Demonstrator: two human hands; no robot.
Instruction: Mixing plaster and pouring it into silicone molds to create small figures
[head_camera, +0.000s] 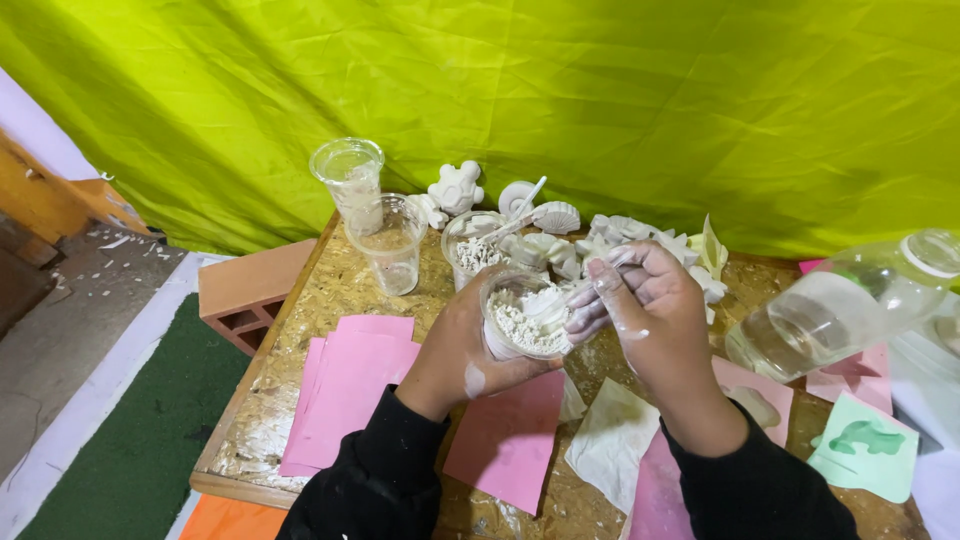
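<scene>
Now the left hand (462, 350) grips a clear cup (523, 318) of white paste, right hand (645, 305) closed around a stirrer inside

A lime-green cloth (600, 90) hangs behind a speckled tan chipboard table (300, 300) carrying plain pink sheets (350, 385), a mint-green mould (868, 447), white plaster figures (456, 187), clear cups (388, 240) and a terracotta brick (250, 290); black sleeves (370, 480).

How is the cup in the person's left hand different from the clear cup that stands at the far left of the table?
The held cup is tilted in the left hand and holds white paste, which the right hand works. The far cup stands upright, untouched, and looks nearly empty. Both are clear plastic cups.
</scene>
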